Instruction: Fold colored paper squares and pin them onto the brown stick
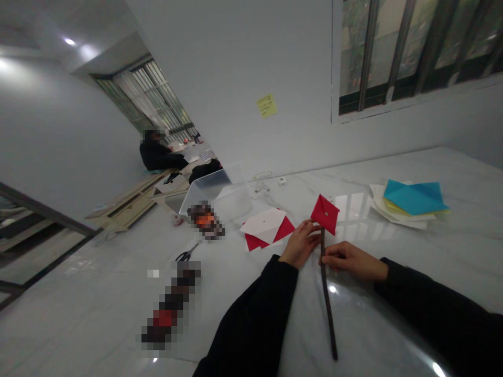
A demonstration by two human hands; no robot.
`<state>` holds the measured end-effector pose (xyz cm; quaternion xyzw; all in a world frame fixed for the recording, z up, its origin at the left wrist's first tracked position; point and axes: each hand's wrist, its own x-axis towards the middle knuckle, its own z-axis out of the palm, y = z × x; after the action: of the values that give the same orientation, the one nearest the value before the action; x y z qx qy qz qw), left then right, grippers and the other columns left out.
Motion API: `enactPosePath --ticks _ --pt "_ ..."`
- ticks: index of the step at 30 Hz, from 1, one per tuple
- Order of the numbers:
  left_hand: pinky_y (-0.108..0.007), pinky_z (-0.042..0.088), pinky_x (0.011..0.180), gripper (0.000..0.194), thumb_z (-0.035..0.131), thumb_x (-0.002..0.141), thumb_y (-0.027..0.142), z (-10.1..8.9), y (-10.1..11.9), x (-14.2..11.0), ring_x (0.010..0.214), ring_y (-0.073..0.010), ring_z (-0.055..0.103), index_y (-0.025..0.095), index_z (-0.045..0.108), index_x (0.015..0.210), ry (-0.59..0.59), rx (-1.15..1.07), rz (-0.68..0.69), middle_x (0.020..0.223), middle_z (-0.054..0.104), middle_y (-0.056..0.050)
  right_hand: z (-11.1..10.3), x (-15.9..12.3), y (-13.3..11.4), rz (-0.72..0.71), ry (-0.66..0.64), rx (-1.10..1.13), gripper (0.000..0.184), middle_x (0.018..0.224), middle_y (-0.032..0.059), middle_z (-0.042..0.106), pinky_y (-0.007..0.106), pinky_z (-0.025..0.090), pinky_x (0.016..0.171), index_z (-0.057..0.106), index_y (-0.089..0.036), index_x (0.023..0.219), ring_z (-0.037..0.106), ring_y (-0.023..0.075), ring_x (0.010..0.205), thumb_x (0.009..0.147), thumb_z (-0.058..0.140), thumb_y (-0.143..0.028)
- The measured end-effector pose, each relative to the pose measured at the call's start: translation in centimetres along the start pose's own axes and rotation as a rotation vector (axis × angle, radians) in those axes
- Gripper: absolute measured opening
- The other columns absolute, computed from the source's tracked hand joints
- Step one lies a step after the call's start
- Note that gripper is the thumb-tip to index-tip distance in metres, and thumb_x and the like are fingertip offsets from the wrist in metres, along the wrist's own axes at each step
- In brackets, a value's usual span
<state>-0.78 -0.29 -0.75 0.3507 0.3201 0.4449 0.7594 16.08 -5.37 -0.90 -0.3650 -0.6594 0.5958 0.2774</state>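
A red folded-paper pinwheel (325, 213) with a small round pin at its centre sits at the top of a dark brown stick (329, 309). My right hand (349, 260) pinches the stick below the paper, between thumb and fingers. Just under the paper, on the left side, my left hand (302, 243) has its curled fingers against the stick's upper end; its fingertips are partly hidden. The stick's lower end points toward me over the white marble-patterned table (294, 324). Left of my hands lie white and red paper sheets (263, 226), the white one with a dark dot.
Blue, yellow and white sheets (418, 198) are stacked at the right. Scissors (184, 256) lie at the left near blurred items. A clear plastic bin (208, 188) stands farther back, near a cable (262, 183). Another person (159, 154) sits in the far room.
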Motion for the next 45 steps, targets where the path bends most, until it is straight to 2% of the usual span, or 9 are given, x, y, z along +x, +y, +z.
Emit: enactPosePath --ticks 6,12,14,18,21,26,33,39,45 --pt "-0.027 0.047 0.072 0.034 0.073 0.078 0.039 0.7 -0.4 0.2 0.077 -0.0141 0.059 0.019 0.065 0.104 0.031 -0.061 0.068 0.093 0.068 -0.004 0.5 -0.4 -0.1 0.058 -0.185 -0.009 0.044 0.055 -0.0021 0.055 0.024 0.029 0.050 0.062 -0.017 0.068 0.042 0.0104 0.050 0.084 0.064 -0.058" --pt "-0.025 0.046 0.071 0.028 0.078 0.071 0.028 1.3 -0.4 0.0 0.076 -0.0141 0.059 0.018 0.066 0.094 0.063 -0.133 0.061 0.088 0.067 -0.003 0.1 -0.5 0.4 0.082 -0.290 0.002 0.041 0.056 -0.0015 0.057 0.024 0.029 0.050 0.065 -0.015 0.068 0.042 0.0090 0.050 0.085 0.066 -0.053" --pt "-0.024 0.045 0.068 0.026 0.078 0.071 0.027 1.3 -0.3 0.0 0.072 -0.0132 0.058 0.017 0.066 0.091 0.064 -0.140 0.054 0.084 0.067 -0.002 -0.1 -0.5 0.3 0.083 -0.295 0.021 0.038 0.058 -0.0012 0.060 0.023 0.029 0.049 0.069 -0.015 0.077 0.043 0.0085 0.050 0.085 0.066 -0.052" --pt "-0.025 0.045 0.063 0.026 0.076 0.074 0.031 1.0 -0.3 0.2 0.065 -0.0127 0.056 0.016 0.067 0.092 0.051 -0.117 0.063 0.076 0.065 -0.002 -0.7 -0.2 0.5 0.138 -0.103 0.162 0.042 0.076 0.0019 0.068 0.022 0.036 0.048 0.067 -0.017 0.106 0.051 0.0096 0.054 0.085 0.067 -0.052" --pt "-0.026 0.047 0.067 0.029 0.077 0.073 0.030 0.6 -0.4 0.5 0.066 -0.0134 0.058 0.015 0.067 0.096 0.014 -0.111 0.093 0.081 0.068 -0.003 -1.0 0.1 0.7 0.213 0.130 0.404 0.039 0.083 0.0028 0.068 0.021 0.047 0.055 0.065 -0.018 0.105 0.059 0.0105 0.064 0.085 0.069 -0.051" --pt "-0.028 0.049 0.076 0.030 0.078 0.072 0.028 0.3 -1.0 0.8 0.078 -0.0168 0.064 0.015 0.067 0.097 0.013 -0.097 0.127 0.089 0.071 -0.006 -1.1 0.4 0.7 0.183 0.279 0.733 0.027 0.094 0.0041 0.070 0.024 0.056 0.072 0.066 -0.020 0.098 0.067 0.0128 0.078 0.084 0.074 -0.042" --pt "-0.034 0.048 0.092 0.028 0.076 0.071 0.022 0.7 -2.3 0.9 0.091 -0.0212 0.067 0.012 0.070 0.097 -0.018 -0.072 0.093 0.098 0.074 -0.010 -1.2 0.8 1.1 0.074 0.378 0.771 0.022 0.107 0.0024 0.072 0.020 0.058 0.072 0.071 -0.021 0.101 0.068 0.0109 0.082 0.083 0.076 -0.032" --pt "-0.037 0.049 0.091 0.031 0.076 0.071 0.024 0.6 -2.8 0.9 0.095 -0.0247 0.067 0.013 0.071 0.100 -0.026 -0.002 0.078 0.102 0.073 -0.012 -1.0 0.8 1.1 0.092 0.428 0.727 0.025 0.109 0.0037 0.073 0.018 0.060 0.068 0.072 -0.021 0.105 0.069 0.0127 0.085 0.082 0.077 -0.029" --pt "-0.038 0.049 0.091 0.031 0.075 0.072 0.026 0.6 -3.0 0.9 0.096 -0.0254 0.067 0.012 0.072 0.099 -0.034 0.032 0.058 0.105 0.073 -0.014 -1.0 0.8 1.1 0.077 0.420 0.720 0.023 0.108 0.0047 0.074 0.022 0.061 0.074 0.073 -0.020 0.103 0.070 0.0155 0.089 0.082 0.077 -0.029"
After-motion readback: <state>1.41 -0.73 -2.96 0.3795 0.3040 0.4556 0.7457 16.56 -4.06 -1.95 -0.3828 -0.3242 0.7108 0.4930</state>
